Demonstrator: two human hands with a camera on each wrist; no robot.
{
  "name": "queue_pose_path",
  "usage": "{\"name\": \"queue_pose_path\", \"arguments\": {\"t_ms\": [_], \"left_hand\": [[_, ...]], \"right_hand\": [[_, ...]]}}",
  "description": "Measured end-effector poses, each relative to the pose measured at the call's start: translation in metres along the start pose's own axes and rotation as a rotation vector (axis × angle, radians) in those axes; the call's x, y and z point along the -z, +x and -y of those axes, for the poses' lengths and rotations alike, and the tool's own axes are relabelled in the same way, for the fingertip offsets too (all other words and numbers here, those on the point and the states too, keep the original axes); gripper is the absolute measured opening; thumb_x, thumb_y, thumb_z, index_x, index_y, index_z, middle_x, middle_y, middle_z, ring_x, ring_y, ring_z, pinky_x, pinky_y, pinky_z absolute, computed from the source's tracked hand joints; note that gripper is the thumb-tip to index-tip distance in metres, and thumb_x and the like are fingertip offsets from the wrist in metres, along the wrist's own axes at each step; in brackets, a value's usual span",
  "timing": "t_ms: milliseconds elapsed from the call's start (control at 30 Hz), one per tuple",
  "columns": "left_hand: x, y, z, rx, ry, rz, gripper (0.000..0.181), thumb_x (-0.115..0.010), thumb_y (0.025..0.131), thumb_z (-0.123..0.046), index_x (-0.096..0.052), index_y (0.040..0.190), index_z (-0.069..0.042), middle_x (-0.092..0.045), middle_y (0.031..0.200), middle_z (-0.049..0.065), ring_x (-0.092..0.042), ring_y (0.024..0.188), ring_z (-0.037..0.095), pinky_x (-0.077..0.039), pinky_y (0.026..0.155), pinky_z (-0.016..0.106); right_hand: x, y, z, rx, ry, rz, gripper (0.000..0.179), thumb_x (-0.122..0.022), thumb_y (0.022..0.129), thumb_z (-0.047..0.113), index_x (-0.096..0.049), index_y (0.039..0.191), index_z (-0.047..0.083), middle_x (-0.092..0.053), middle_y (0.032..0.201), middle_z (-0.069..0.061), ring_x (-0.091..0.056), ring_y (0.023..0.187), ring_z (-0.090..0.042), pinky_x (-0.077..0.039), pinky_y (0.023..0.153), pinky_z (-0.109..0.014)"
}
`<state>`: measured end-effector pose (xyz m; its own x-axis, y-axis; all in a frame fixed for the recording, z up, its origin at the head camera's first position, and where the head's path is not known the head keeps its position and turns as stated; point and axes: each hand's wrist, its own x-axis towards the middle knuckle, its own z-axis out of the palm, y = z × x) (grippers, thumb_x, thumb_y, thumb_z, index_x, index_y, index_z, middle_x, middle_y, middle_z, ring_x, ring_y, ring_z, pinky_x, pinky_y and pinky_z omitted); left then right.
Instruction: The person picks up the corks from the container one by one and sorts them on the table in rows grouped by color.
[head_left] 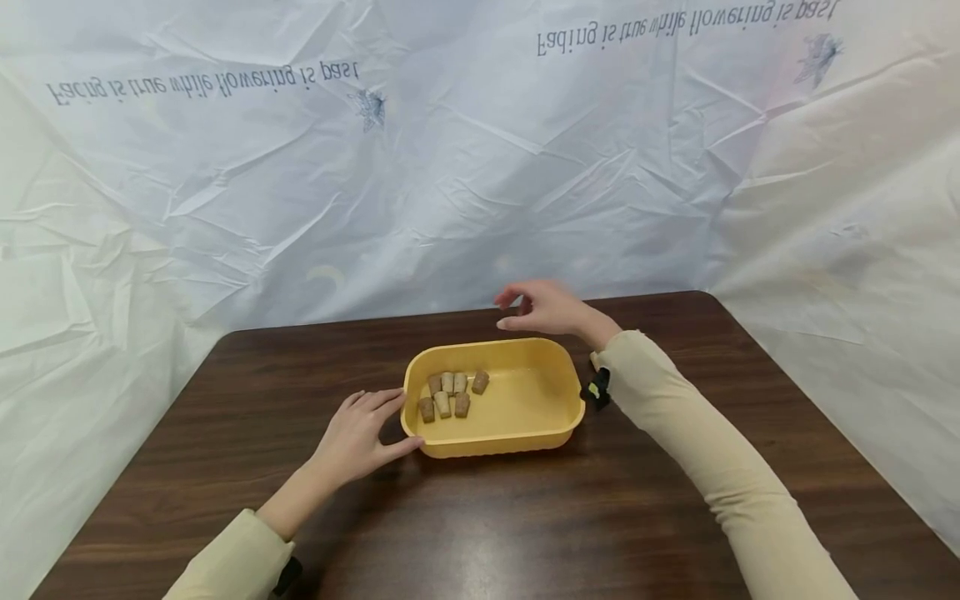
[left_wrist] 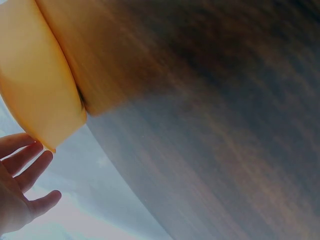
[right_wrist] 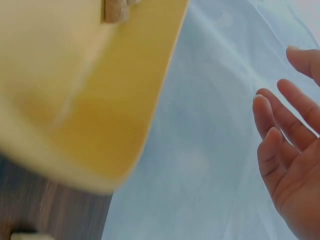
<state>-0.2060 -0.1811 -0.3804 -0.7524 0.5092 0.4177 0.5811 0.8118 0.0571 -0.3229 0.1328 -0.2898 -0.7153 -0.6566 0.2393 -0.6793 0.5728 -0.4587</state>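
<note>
A yellow plastic basin (head_left: 517, 408) rests on the table with several small tapered cork stoppers (head_left: 442, 404) inside, grouped toward its left end. Some corks are pale, others darker brown. At the basin's left end my left hand (head_left: 363, 437) has its fingers spread, fingertips and thumb right at the rim. The left wrist view shows those fingers (left_wrist: 32, 167) extended against the basin's edge. My right hand (head_left: 547, 308) hovers over the back rim, fingers loosely bent and holding nothing. In the right wrist view its palm (right_wrist: 302, 190) is bare.
The dark wooden table (head_left: 480, 517) extends around the basin. White printed sheeting (head_left: 450, 167) hangs behind and at both sides. A small tan piece (head_left: 595, 361) shows by the right sleeve, partly hidden.
</note>
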Motion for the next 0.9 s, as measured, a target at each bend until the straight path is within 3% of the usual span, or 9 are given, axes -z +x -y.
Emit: {"name": "queue_pose_path", "arguments": {"t_ms": [400, 667, 900], "left_hand": [[0.0, 0.0, 0.0, 0.011, -0.014, 0.009, 0.071, -0.056, 0.074, -0.06, -0.058, 0.117, -0.004, -0.054, 0.117, 0.008, -0.051, 0.104, 0.027, -0.031, 0.093, 0.049], [0.0, 0.0, -0.001, 0.008, -0.016, 0.003, 0.071, -0.055, 0.074, -0.06, -0.058, 0.117, -0.004, -0.054, 0.116, 0.008, -0.051, 0.103, 0.027, -0.031, 0.093, 0.048], [0.0, 0.0, 0.0, 0.002, -0.009, 0.0, 0.071, -0.054, 0.075, -0.061, -0.059, 0.117, -0.004, -0.055, 0.115, 0.008, -0.052, 0.103, 0.027, -0.031, 0.092, 0.048]], "right_hand": [[-0.042, 0.036, 0.017, 0.079, 0.071, 0.185, 0.036, -0.062, 0.082, 0.029, -0.056, 0.113, 0.012, -0.056, 0.106, -0.009, -0.053, 0.078, -0.012, -0.044, 0.068, -0.026], [-0.066, 0.049, 0.022, 0.034, 0.055, 0.307, 0.038, -0.063, 0.083, 0.024, -0.055, 0.117, 0.009, -0.057, 0.104, -0.005, -0.053, 0.088, -0.012, -0.043, 0.075, -0.025], [-0.083, 0.055, 0.029, -0.067, 0.085, 0.416, 0.038, -0.063, 0.082, 0.022, -0.055, 0.117, 0.009, -0.058, 0.097, 0.0, -0.053, 0.087, -0.012, -0.044, 0.073, -0.025]]}}
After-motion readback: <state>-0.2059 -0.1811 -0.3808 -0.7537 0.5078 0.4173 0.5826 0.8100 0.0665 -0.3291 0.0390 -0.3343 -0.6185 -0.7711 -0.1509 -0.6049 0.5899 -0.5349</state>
